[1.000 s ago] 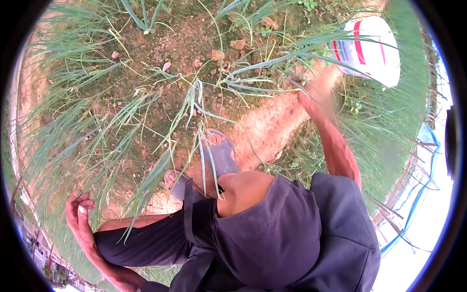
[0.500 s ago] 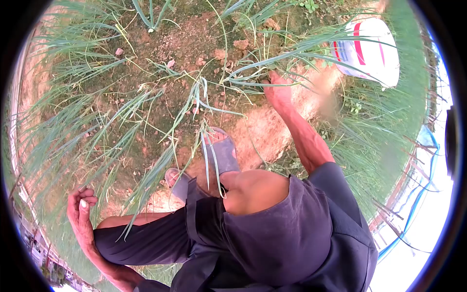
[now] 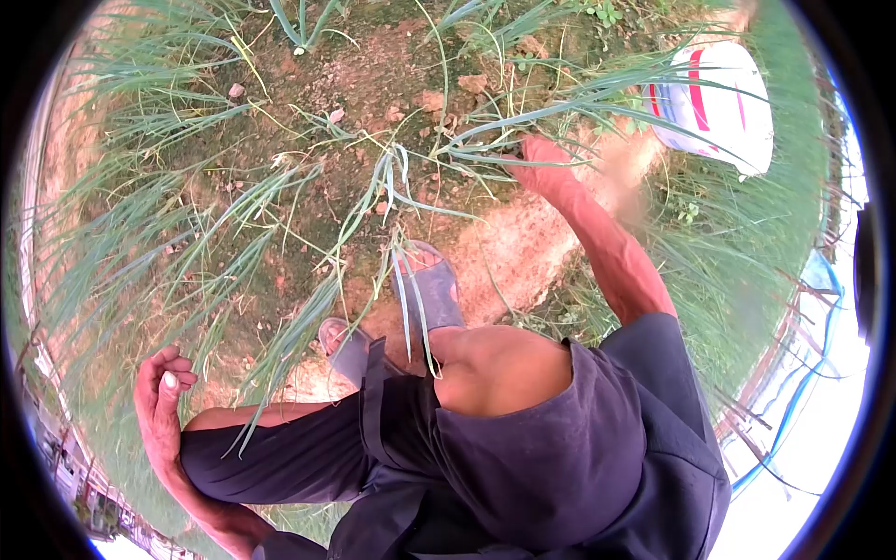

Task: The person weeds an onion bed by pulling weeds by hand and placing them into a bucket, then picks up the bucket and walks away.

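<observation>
The right hand (image 3: 546,170) is low among the leaves of a plant (image 3: 509,122) apparently rooted in soil (image 3: 359,84), its fingers' grip impossible to tell; the left hand (image 3: 161,397), fingers loosely curled, looks empty; the bucket's (image 3: 726,107) contents are hidden.

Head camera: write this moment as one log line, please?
right hand: at green leaves | left hand: beside knee | white bucket: upper right

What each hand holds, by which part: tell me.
The right hand is among green leaves; any hold there cannot be told. The left hand holds nothing visible.
</observation>
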{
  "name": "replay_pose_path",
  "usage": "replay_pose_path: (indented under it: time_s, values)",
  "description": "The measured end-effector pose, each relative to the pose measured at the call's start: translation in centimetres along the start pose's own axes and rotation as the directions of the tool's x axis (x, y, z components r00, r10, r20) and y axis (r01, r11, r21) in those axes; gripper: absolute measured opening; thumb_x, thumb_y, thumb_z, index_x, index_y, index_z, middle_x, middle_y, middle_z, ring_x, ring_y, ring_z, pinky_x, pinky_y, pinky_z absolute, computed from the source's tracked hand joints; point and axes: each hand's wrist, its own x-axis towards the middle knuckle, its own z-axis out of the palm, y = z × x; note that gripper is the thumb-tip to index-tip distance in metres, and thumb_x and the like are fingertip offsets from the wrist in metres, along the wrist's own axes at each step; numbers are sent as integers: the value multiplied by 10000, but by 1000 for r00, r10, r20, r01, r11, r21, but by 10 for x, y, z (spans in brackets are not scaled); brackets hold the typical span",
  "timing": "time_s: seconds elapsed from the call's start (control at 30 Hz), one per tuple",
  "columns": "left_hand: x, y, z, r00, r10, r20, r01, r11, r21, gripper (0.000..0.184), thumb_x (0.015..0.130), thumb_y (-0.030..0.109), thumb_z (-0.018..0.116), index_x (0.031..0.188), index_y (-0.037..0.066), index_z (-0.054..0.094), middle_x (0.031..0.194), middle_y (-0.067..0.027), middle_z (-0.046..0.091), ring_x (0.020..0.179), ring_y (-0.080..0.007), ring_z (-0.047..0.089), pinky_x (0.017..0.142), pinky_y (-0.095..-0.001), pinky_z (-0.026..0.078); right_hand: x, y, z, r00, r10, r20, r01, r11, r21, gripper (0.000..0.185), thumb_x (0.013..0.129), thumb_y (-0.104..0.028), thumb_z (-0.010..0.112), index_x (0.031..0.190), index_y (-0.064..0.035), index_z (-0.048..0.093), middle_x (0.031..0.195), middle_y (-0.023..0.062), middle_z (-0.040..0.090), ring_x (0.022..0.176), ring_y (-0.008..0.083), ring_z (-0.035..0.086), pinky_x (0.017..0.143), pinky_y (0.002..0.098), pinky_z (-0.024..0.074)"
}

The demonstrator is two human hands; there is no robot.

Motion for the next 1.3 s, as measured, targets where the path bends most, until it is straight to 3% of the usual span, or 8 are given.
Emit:
replay_pose_path:
  time_s: [0.2,0.3,0.47,0.5,0.6,0.93,1.17,1.3]
  values:
    - [2,6,0,998,-67,0,67,998,-15,683,888,507,616,1237,-70,507,1003,-104,608,860,-162,574,813,-316,461,9,24,25,969,-110,-221,124,991,51,270,852,-268,600,935,-15,644,827,227,631,801,412,628,708,487,508]
    - [5,6,-1,998,-56,10,55,998,17,674,898,503,602,1226,-80,519,1002,-113,618,850,-160,581,806,-309,461,30,64,66,998,49,-25,-31,874,485,204,826,-200,598,913,-29,668,815,223,659,747,362,656,674,428,524]
    - [7,3,0,999,-43,18,43,999,19,673,904,506,590,1223,-83,528,997,-116,622,849,-160,585,795,-309,462,21,47,33,979,106,173,-196,703,684,217,814,-263,649,826,-51,695,714,192,667,668,325,664,630,398,537]
    - [7,2,0,999,-45,20,44,999,20,676,904,508,589,1225,-83,527,995,-115,623,849,-160,585,794,-309,463,12,21,6,993,82,81,-95,981,168,264,823,-316,676,865,-56,697,753,182,666,693,349,663,643,426,536]
    - [8,1,-2,998,-52,28,52,998,21,681,904,513,585,1230,-82,523,994,-113,623,850,-161,586,792,-309,464,-1,5,3,995,-85,-45,81,993,-88,333,821,-385,689,896,-61,689,830,187,654,752,382,658,683,451,536]
    - [8,-2,-2,998,-53,29,53,999,0,667,913,505,576,1225,-82,518,986,-102,616,852,-158,581,804,-310,459,18,7,5,981,-173,91,189,958,-215,357,808,-361,686,909,-18,679,882,211,657,868,370,655,771,467,534]
    - [6,-4,-3,998,-58,27,58,998,-1,649,923,495,562,1224,-78,522,988,-100,614,853,-158,582,809,-312,458,18,2,-6,978,137,154,-166,968,189,320,759,-284,667,841,26,670,828,212,678,820,347,665,724,432,519]
    - [7,-10,-3,997,-68,26,68,998,-15,648,925,499,556,1226,-74,521,975,-102,616,843,-161,583,798,-313,458,-13,9,-40,897,184,402,-442,422,792,220,789,-162,595,934,-10,659,743,66,671,670,154,649,505,271,444]
